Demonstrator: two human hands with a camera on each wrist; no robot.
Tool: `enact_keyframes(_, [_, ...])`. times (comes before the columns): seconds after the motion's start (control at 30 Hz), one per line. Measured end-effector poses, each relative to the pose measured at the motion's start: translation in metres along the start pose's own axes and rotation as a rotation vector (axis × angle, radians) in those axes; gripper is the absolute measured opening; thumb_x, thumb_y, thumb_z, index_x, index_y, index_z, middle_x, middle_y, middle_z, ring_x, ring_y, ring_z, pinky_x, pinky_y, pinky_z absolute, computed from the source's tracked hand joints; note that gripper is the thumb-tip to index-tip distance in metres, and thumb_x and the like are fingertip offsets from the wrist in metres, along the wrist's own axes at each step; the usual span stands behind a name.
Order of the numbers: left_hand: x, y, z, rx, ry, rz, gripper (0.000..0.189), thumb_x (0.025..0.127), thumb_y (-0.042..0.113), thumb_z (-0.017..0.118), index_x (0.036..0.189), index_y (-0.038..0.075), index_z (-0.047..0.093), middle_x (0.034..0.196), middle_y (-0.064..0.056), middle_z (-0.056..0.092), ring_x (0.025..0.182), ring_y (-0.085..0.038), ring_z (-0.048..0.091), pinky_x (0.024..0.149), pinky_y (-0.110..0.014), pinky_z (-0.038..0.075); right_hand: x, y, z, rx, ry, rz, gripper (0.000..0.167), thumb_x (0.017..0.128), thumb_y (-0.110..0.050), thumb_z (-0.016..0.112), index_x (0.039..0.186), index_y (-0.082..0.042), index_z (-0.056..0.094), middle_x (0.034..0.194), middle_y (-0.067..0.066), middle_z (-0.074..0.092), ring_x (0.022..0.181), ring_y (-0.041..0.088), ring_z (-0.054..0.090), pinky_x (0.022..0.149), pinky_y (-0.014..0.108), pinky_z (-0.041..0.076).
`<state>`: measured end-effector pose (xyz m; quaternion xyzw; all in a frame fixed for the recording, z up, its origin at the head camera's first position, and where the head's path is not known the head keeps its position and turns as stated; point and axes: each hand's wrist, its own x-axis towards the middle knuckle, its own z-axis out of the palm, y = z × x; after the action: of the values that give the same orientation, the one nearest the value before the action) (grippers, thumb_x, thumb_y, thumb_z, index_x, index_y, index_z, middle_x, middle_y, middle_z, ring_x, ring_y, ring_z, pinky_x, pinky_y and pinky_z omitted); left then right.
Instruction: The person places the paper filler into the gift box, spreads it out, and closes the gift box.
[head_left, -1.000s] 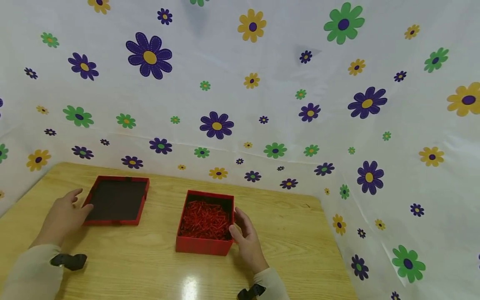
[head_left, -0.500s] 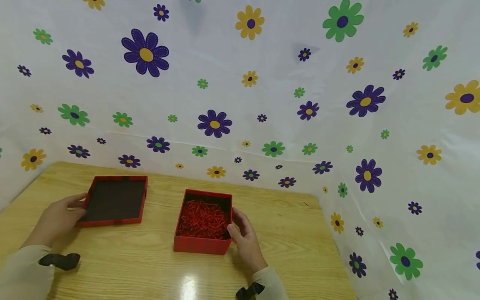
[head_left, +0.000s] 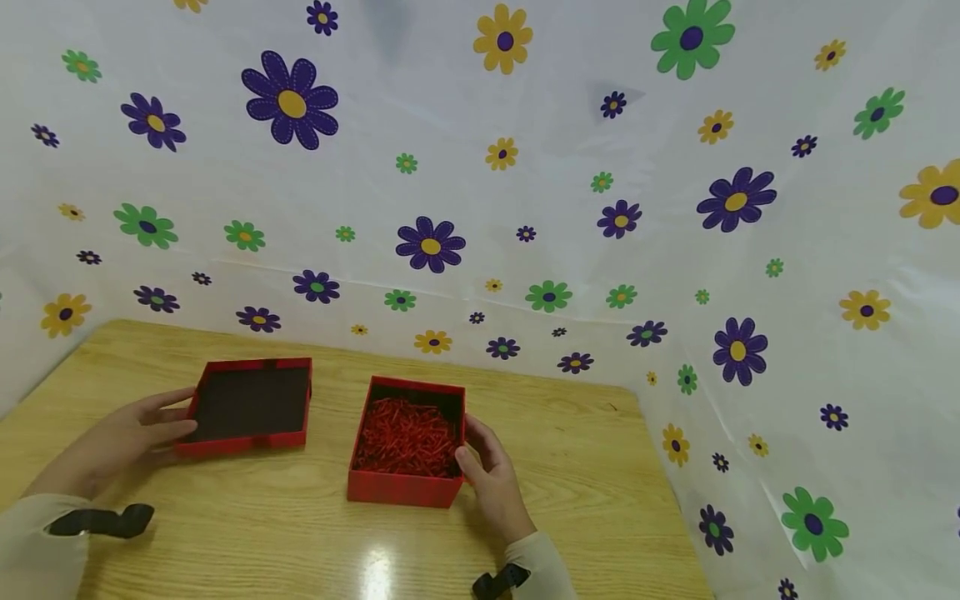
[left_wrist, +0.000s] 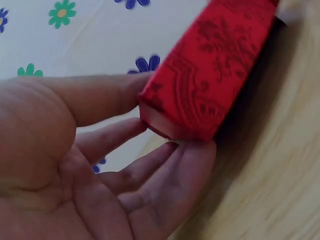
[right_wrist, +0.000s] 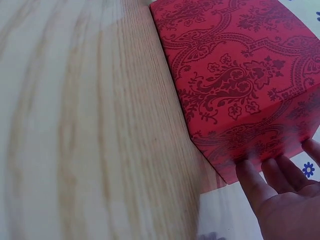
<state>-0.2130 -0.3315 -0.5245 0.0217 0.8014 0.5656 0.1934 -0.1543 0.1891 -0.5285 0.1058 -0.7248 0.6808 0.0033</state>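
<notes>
In the head view my left hand [head_left: 116,440] grips the left edge of a red box lid [head_left: 251,402], whose dark inner face is turned up. The left wrist view shows the patterned red side [left_wrist: 210,75] between thumb and fingers, with the lid tilted and its near side raised over the table. To the right stands an open red box [head_left: 401,489] filled with shredded red paper [head_left: 408,440]. My right hand [head_left: 495,482] rests against the box's right side. Fingertips [right_wrist: 246,167] touch that patterned wall in the right wrist view, fingers only slightly bent.
Both boxes' parts are on a light wooden table [head_left: 300,517], a gap of bare wood between them. A white flower-printed cloth [head_left: 555,192] hangs behind the table and along its right side. Dark straps [head_left: 101,522] circle both wrists.
My left hand has taken hold of the lid, lifted and tilted it, and shifted it slightly right. The box and my right hand have stayed in place.
</notes>
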Motion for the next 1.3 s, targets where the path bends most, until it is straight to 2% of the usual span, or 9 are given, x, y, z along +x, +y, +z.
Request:
enact_keyframes(0.1, [0.001, -0.002, 0.003, -0.102, -0.042, 0.012, 0.084, 0.107, 0.029, 0.059, 0.164, -0.002, 0.007, 0.162, -0.039, 0.017, 0.105, 0.005, 0.064, 0.092, -0.04, 0.059, 0.001, 0.0, 0.0, 0.007, -0.005, -0.011, 0.051, 0.107, -0.011, 0.057, 0.157, -0.011, 0.043, 0.157, 0.018, 0.046, 0.147, 0.036, 0.039, 0.107, 0.022, 0.046])
enact_keyframes(0.27, [0.006, -0.003, 0.006, -0.089, -0.033, 0.022, 0.085, 0.107, 0.032, 0.059, 0.165, 0.0, 0.004, 0.162, -0.039, 0.016, 0.104, 0.009, 0.06, 0.091, -0.034, 0.059, 0.001, 0.001, 0.0, 0.01, -0.003, -0.006, 0.052, 0.107, -0.011, 0.057, 0.157, -0.011, 0.043, 0.156, 0.018, 0.046, 0.147, 0.036, 0.039, 0.106, 0.023, 0.046])
enact_keyframes(0.4, [0.007, 0.003, 0.009, -0.087, 0.018, 0.072, 0.086, 0.107, 0.033, 0.059, 0.165, 0.003, 0.003, 0.162, -0.039, 0.017, 0.103, 0.012, 0.058, 0.087, -0.024, 0.057, 0.001, 0.0, 0.0, 0.006, -0.005, -0.012, 0.052, 0.107, -0.011, 0.057, 0.157, -0.01, 0.043, 0.156, 0.018, 0.046, 0.146, 0.037, 0.039, 0.106, 0.023, 0.046])
enact_keyframes(0.5, [0.007, 0.013, 0.013, -0.111, 0.061, 0.107, 0.085, 0.107, 0.034, 0.059, 0.167, 0.008, 0.004, 0.162, -0.037, 0.016, 0.103, 0.012, 0.059, 0.086, -0.022, 0.057, 0.001, 0.0, 0.0, 0.006, -0.003, -0.015, 0.052, 0.107, -0.01, 0.057, 0.157, -0.009, 0.042, 0.156, 0.019, 0.046, 0.146, 0.038, 0.039, 0.106, 0.022, 0.046])
enact_keyframes(0.73, [0.005, 0.037, 0.028, -0.121, 0.181, 0.123, 0.083, 0.104, 0.037, 0.063, 0.168, 0.024, 0.012, 0.168, -0.029, 0.013, 0.103, 0.015, 0.055, 0.084, -0.018, 0.056, 0.0, -0.004, 0.002, 0.001, 0.0, -0.009, 0.052, 0.107, -0.011, 0.058, 0.156, -0.009, 0.042, 0.155, 0.019, 0.046, 0.146, 0.037, 0.04, 0.106, 0.023, 0.046])
enact_keyframes(0.87, [0.001, 0.048, 0.037, -0.153, 0.262, 0.181, 0.077, 0.103, 0.031, 0.065, 0.167, 0.027, 0.021, 0.167, -0.023, 0.021, 0.103, 0.015, 0.056, 0.081, -0.014, 0.056, 0.001, -0.005, 0.003, 0.0, -0.015, -0.007, 0.052, 0.107, -0.012, 0.057, 0.157, -0.008, 0.041, 0.156, 0.019, 0.045, 0.145, 0.037, 0.04, 0.105, 0.024, 0.048])
enact_keyframes(1.0, [-0.004, 0.059, 0.046, -0.235, 0.309, 0.234, 0.075, 0.101, 0.026, 0.069, 0.165, 0.026, 0.03, 0.163, -0.017, 0.029, 0.102, 0.012, 0.059, 0.079, -0.013, 0.056, 0.001, -0.007, 0.001, -0.007, -0.035, 0.007, 0.054, 0.108, -0.013, 0.056, 0.159, -0.008, 0.038, 0.157, 0.018, 0.044, 0.146, 0.037, 0.04, 0.103, 0.026, 0.05])
enact_keyframes(1.17, [-0.009, 0.071, 0.06, -0.355, 0.295, 0.275, 0.074, 0.099, 0.025, 0.072, 0.163, 0.027, 0.035, 0.161, -0.014, 0.031, 0.104, 0.009, 0.062, 0.081, -0.013, 0.055, 0.001, -0.013, -0.004, -0.092, -0.074, 0.031, 0.055, 0.108, -0.018, 0.057, 0.159, -0.012, 0.038, 0.158, 0.014, 0.044, 0.145, 0.034, 0.043, 0.105, 0.03, 0.049])
enact_keyframes(1.3, [-0.009, 0.081, 0.076, -0.452, 0.248, 0.34, 0.072, 0.1, 0.02, 0.071, 0.163, 0.022, 0.036, 0.153, -0.011, 0.038, 0.107, 0.004, 0.066, 0.083, -0.015, 0.056, 0.003, -0.021, -0.011, -0.179, -0.092, 0.056, 0.052, 0.108, -0.021, 0.058, 0.157, -0.014, 0.042, 0.155, 0.01, 0.048, 0.141, 0.031, 0.047, 0.112, 0.043, 0.044])
